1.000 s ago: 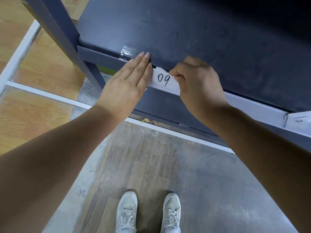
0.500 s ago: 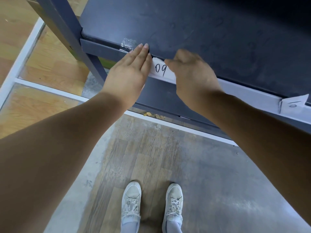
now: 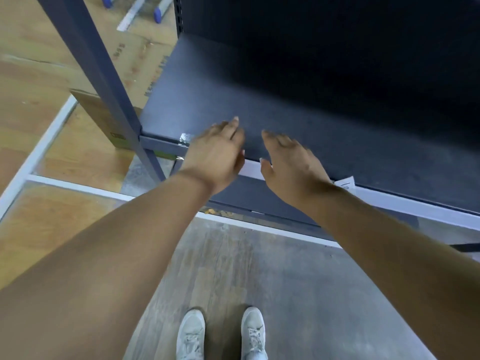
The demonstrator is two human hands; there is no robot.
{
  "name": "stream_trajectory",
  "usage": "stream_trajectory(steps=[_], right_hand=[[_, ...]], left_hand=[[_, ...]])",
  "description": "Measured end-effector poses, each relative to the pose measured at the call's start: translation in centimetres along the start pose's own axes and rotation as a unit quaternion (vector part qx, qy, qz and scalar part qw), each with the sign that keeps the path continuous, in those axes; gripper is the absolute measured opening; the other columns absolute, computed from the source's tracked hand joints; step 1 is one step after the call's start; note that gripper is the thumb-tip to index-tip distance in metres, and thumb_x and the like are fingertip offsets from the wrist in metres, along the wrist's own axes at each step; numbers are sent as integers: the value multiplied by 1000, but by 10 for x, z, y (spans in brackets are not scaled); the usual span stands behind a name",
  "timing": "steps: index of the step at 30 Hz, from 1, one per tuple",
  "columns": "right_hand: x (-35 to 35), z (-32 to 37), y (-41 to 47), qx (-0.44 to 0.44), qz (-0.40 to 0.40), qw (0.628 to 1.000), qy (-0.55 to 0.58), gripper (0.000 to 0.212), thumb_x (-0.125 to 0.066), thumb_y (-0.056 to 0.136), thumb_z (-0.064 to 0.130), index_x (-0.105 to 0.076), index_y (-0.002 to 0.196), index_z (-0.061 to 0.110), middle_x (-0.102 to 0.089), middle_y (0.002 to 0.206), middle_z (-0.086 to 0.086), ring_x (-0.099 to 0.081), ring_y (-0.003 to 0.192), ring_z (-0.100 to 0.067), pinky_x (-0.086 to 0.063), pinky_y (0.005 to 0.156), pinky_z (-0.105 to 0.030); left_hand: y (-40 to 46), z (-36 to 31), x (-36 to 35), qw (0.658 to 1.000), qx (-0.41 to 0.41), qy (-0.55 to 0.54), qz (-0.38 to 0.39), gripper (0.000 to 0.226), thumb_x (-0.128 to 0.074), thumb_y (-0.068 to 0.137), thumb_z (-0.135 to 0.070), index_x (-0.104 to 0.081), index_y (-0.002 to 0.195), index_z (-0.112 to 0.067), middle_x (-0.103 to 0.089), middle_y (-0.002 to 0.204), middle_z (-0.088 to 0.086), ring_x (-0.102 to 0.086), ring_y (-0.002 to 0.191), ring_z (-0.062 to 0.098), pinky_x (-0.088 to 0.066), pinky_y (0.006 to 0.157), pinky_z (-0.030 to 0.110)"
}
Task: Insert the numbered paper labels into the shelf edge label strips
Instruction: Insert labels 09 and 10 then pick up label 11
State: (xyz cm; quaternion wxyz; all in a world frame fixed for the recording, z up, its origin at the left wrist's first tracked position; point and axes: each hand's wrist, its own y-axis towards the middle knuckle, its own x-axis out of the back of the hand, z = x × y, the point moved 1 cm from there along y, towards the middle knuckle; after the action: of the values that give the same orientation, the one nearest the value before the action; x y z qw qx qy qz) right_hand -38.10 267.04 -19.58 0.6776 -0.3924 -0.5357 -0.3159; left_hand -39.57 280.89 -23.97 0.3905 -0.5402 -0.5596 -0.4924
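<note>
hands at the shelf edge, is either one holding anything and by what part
Nothing is held. The left hand and right hand are open with fingers spread over the label strip on the shelf edge.

Both hands have let go of the numbered paper label. A second ago the right hand (image 3: 291,167) pinched it and the left hand (image 3: 218,154) pressed flat beside it; now both are spread with loose fingers over the front edge of the shelf (image 3: 311,120), and the label is hidden between them. The view has tilted up, showing more of the shelf top.
</note>
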Motion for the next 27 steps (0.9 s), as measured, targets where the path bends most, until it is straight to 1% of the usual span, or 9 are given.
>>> stream_trajectory(steps=[3, 5, 9, 13, 21, 23, 24, 26, 27], right_hand=[[38, 4, -28, 17, 10, 999, -30, 53, -38, 98, 20, -20, 147, 13, -26, 153, -2, -27, 139, -20, -19, 111, -29], [64, 2, -47, 24, 1, 999, -44, 52, -38, 98, 19, -21, 146, 12, -26, 153, -3, -26, 139, -20, -15, 113, -27], [118, -7, -83, 3, -10, 1000, -18, 52, -38, 99, 23, -20, 147, 14, -23, 154, -2, -22, 141, -17, -12, 116, -28], [183, -23, -133, 10, -21, 1000, -7, 55, -33, 100, 24, -12, 150, 14, -15, 158, 0, -13, 145, -14, -7, 117, -26], [342, -96, -242, -49, -163, 985, -11, 50, -36, 100, 22, -22, 147, 12, -30, 151, -4, -28, 138, -21, -20, 114, -29], [364, -116, -263, -74, -203, 976, 10, 49, -36, 100, 24, -24, 146, 12, -31, 151, -3, -29, 138, -20, -21, 113, -28], [371, -127, -274, -85, -219, 972, 13, 49, -36, 100, 25, -25, 145, 11, -33, 150, -4, -30, 138, -20, -22, 113, -29], [373, -148, -296, -115, -243, 963, 30, 47, -36, 100, 24, -27, 144, 10, -36, 148, -4, -33, 135, -21, -26, 110, -30], [370, -157, -302, -129, -248, 959, 38, 46, -36, 100, 24, -29, 143, 10, -37, 147, -4, -35, 134, -21, -29, 107, -30]], left_hand=[[1, -32, 34, 1000, -6, -16, 8, 51, -37, 98, -27, -28, 144, -9, -19, 155, 7, -24, 139, 25, -24, 111, 34], [-4, -57, 60, 1000, -8, -21, -10, 50, -43, 96, -26, -34, 141, -7, -28, 152, 9, -31, 137, 24, -24, 110, 31], [-21, -98, 123, 995, -90, 12, -39, 51, -86, 50, -24, -72, 94, 0, -72, 95, 14, -70, 86, 27, -56, 72, 31], [-28, -142, 183, 983, -152, 74, -63, 52, -87, 38, -27, -75, 83, -4, -74, 85, 8, -71, 78, 20, -56, 70, 29], [7, -270, 319, 963, -197, 98, -158, 38, -89, 33, -25, -72, 65, -11, -73, 77, 5, -72, 73, 19, -57, 65, 29], [13, -307, 342, 968, -173, 64, -170, 32, -86, 49, -23, -71, 72, -9, -72, 85, 7, -71, 83, 21, -56, 72, 30], [12, -328, 350, 973, -160, 32, -161, 27, -77, 68, -24, -69, 87, -7, -69, 102, 8, -66, 100, 23, -51, 85, 30], [13, -367, 344, 978, -161, 33, -129, 36, -43, 96, -30, -52, 123, -9, -46, 138, 6, -39, 133, 19, -29, 108, 28], [13, -381, 338, 980, -160, 36, -116, 41, -33, 99, -33, -43, 132, -11, -36, 146, 4, -28, 138, 17, -21, 112, 26]])
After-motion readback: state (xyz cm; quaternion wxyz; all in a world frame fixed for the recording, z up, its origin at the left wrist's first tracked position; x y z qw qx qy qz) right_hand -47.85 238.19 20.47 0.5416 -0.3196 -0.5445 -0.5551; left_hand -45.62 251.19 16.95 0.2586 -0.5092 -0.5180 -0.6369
